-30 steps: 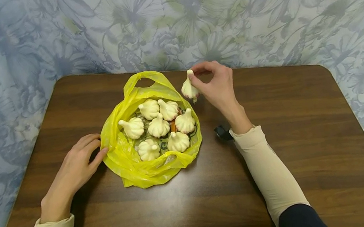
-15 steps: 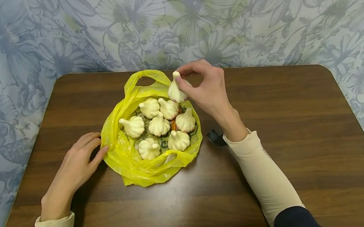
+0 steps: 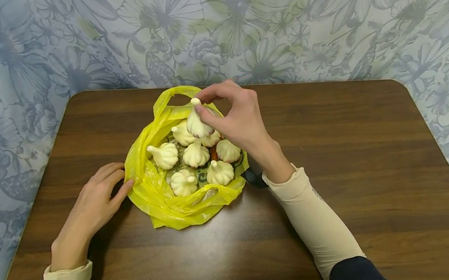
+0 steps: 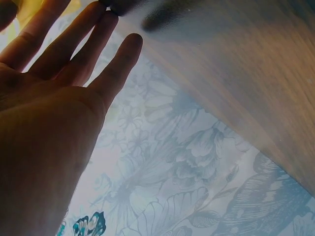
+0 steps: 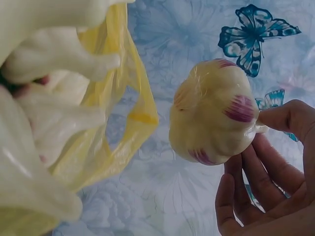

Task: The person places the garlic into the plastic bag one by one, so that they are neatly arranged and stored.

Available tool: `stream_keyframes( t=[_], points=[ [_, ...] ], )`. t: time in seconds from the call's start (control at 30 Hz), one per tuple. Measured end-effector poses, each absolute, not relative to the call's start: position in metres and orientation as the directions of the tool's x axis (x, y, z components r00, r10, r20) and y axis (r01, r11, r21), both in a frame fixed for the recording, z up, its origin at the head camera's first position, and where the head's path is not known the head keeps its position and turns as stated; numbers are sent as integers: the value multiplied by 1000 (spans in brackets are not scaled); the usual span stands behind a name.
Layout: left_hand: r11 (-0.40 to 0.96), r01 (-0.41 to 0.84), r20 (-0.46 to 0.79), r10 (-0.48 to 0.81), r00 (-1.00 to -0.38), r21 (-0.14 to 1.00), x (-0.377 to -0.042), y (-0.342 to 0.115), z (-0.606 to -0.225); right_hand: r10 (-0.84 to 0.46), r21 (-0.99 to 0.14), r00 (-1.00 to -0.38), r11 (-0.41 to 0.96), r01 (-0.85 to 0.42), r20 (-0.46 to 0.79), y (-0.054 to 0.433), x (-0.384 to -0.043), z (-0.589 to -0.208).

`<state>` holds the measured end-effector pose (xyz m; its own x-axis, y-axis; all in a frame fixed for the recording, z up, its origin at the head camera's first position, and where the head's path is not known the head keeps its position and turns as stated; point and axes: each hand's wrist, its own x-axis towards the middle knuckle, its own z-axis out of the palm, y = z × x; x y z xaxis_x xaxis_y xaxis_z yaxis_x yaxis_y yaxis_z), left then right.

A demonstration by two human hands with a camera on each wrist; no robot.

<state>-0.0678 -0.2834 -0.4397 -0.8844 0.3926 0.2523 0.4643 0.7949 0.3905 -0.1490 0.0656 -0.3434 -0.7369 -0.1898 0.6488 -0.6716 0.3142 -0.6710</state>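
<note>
My right hand [image 3: 241, 120] pinches a head of garlic [image 3: 197, 122] by its stem, thumb on one side and fingers on the other. That garlic hangs over the back part of a yellow plastic bag [image 3: 183, 214]. In the right wrist view the held garlic [image 5: 214, 115] shows purple streaks and its root end. Several more garlic heads [image 3: 165, 156] lie inside the bag, two of them partly covered by the held one. At the bag's left side rests my left hand [image 3: 92, 204], fingers extended and touching the plastic. The left wrist view shows the fingers [image 4: 74, 44] mostly straight.
The bag stands on a brown wooden table [image 3: 366, 161]. Behind the table rises a wall with floral paper [image 3: 253, 16]. A small orange item [image 3: 213, 153] shows between the garlic heads. A dark device [image 3: 253, 178] is on the right wrist.
My right hand has moved left with the garlic, from beyond the bag's right rim to above the bag. The left hand has stayed in place at the bag.
</note>
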Motion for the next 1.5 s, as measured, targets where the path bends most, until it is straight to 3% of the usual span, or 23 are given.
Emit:
stream_keyframes(
  t=[0.3,0.57,0.87,1.5],
  points=[
    [792,474,263,398,-879,384,-69,-284,-441,-232,-676,-743,312,-668,628,47,-145,-345],
    [796,464,249,394,-885,388,-67,-282,-440,-375,-695,-727,244,-677,576,38,-141,-349],
    [804,446,229,384,-894,392,-67,-279,-435,-476,-665,-667,205,-718,574,30,-144,-352],
    [811,434,220,376,-900,391,-68,-275,-430,-622,-648,-604,196,-736,499,10,-134,-361]
  ],
)
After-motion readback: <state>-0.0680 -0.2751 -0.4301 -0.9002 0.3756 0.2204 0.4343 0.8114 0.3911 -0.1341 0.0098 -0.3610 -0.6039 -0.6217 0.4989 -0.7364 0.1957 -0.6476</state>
